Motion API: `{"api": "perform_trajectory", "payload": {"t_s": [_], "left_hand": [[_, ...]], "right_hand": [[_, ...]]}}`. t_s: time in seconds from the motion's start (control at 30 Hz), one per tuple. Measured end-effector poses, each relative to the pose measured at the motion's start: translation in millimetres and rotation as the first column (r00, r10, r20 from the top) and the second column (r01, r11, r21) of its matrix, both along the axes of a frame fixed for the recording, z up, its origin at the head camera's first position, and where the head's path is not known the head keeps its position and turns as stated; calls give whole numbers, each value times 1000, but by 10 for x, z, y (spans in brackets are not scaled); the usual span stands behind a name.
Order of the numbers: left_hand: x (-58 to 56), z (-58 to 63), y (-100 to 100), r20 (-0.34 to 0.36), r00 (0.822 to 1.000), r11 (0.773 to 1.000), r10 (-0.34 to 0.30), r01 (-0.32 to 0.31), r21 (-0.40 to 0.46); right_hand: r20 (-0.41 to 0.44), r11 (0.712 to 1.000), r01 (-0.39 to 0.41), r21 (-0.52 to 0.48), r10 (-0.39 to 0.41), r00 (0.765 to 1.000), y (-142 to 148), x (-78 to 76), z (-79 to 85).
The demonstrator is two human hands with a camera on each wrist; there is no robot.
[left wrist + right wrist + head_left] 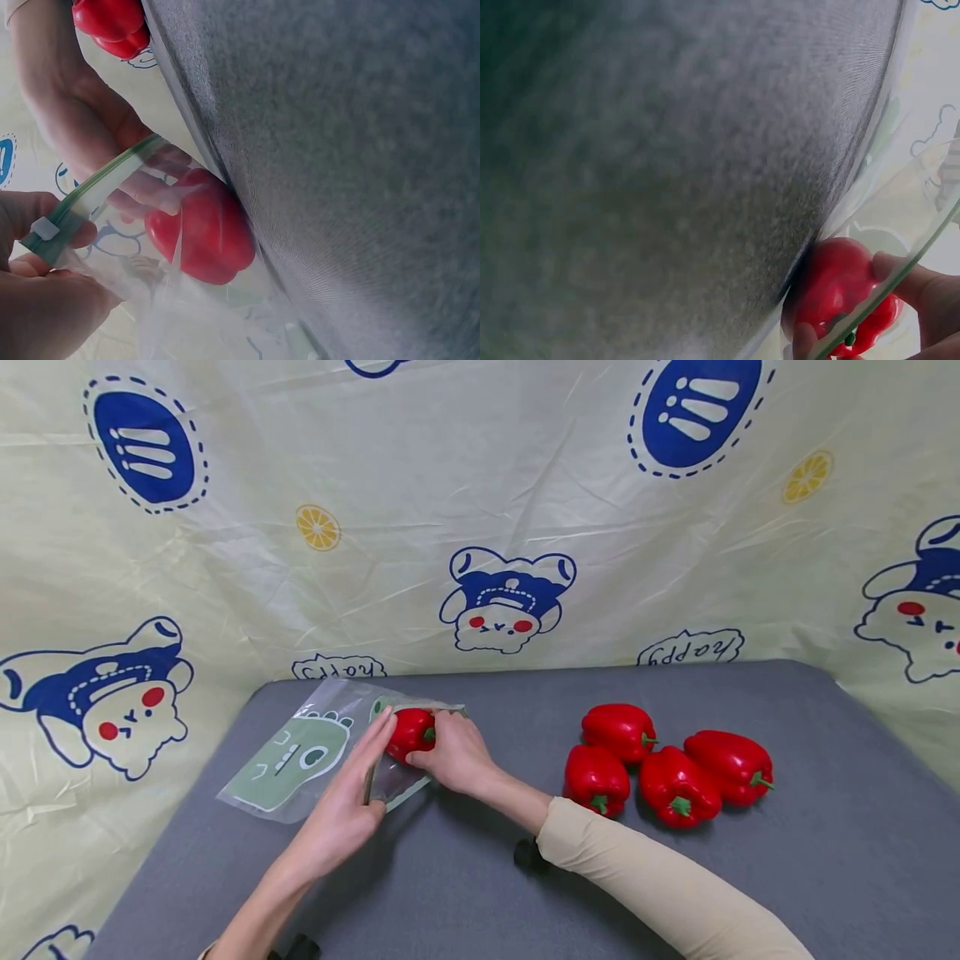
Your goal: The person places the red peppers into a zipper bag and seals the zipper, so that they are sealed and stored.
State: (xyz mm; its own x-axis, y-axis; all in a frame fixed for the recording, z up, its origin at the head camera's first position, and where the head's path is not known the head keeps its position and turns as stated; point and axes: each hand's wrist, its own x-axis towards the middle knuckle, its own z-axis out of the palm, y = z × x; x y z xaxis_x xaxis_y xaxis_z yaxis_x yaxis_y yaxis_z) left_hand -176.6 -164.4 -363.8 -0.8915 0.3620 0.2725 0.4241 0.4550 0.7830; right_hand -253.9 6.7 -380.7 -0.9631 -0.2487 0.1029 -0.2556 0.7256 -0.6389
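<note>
A clear zip bag (292,760) with a green cartoon print lies at the left of the table. My left hand (347,814) pinches the green zip edge (97,180) of its mouth beside a white slider (45,229). Inside the mouth sits a red bell pepper (409,735), its green stem toward the opening. My right hand (459,752) reaches in and grips this pepper, with the thumb on one side and fingers on the other. Seen from the left wrist, the pepper (206,229) shows through the clear plastic.
Several more red bell peppers (678,787) stand in a cluster right of the bag, near my right forearm. The grey table (480,893) ends at the back against a pale printed sheet (390,585).
</note>
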Motion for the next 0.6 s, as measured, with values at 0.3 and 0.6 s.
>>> {"api": "perform_trajectory", "payload": {"t_s": [0.3, 0.6], "left_hand": [[-7, -36, -11, -42, 999, 999, -28, 26, -42], [-13, -26, -46, -54, 996, 994, -75, 70, -89]], "right_hand": [[-64, 997, -36, 62, 40, 997, -13, 4, -10], [-84, 1000, -27, 14, 28, 996, -34, -24, -31]]}}
